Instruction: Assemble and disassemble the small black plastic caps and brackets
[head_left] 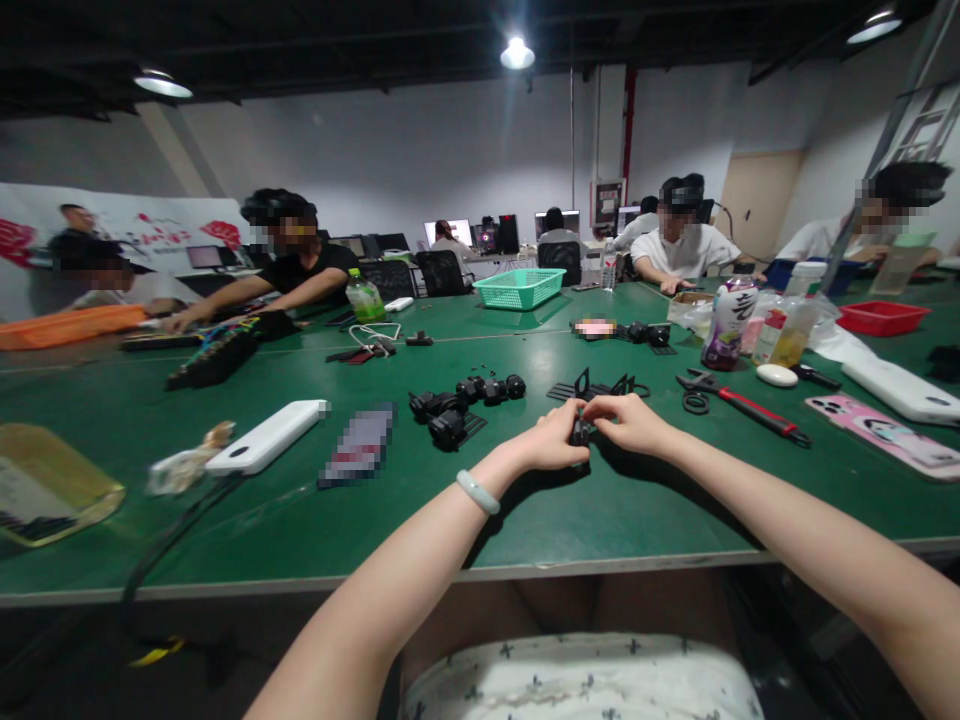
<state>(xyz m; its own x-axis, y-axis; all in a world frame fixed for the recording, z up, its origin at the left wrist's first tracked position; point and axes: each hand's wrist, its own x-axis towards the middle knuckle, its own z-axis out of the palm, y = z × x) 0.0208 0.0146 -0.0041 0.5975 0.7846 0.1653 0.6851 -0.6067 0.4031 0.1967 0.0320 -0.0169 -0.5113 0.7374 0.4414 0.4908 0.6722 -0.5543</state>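
Observation:
Both my hands meet above the green table (525, 520), close to its front edge. The fingers of my left hand (556, 437) are closed round a small black plastic part (580, 432). From the other side, my right hand (626, 420) pinches the same part with bent fingers. Much of the part is covered by my fingers. Just behind them lie thin black slotted pieces (592, 386), some standing upright. Left of my hands is a cluster of black blocky parts (448, 425), with several rounded black pieces (491, 388) beside it.
To the right lie a red-handled wrench (757, 412), a pink phone (885, 435) and a purple bottle (729, 325). On the left are a white power bank (268, 437) and a yellowish container (56, 485). A green basket (521, 290) stands farther back. Other people work around the table.

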